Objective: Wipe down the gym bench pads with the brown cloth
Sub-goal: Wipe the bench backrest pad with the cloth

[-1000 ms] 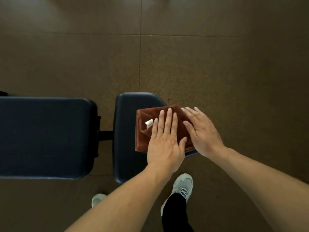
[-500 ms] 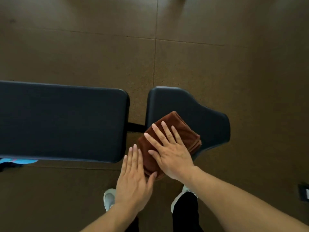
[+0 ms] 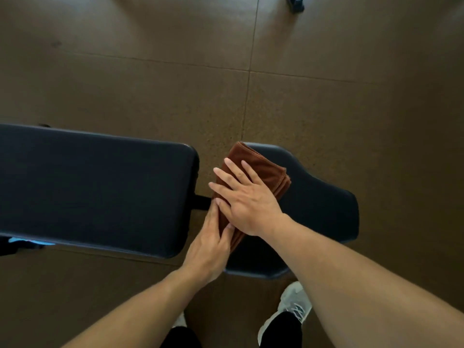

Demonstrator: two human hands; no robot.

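The folded brown cloth lies slantwise on the left part of the black seat pad, its far corner poking past the pad's far edge. My right hand rests flat on it, fingers spread and pointing far-left. My left hand is at the cloth's near-left edge, over the gap between the pads. Its fingers run straight along that edge and its thumb lies on top of the cloth. The long black back pad stretches to the left, with nothing touching it.
A black frame bar joins the two pads across the gap. My grey shoes stand on the brown tiled floor just near the seat pad. Something blue shows under the back pad's near edge. A dark object sits at the top.
The cloth and my right hand have slid toward the seat pad's far-left corner. My left hand has moved up from the near side and closed in on the cloth's near-left edge.
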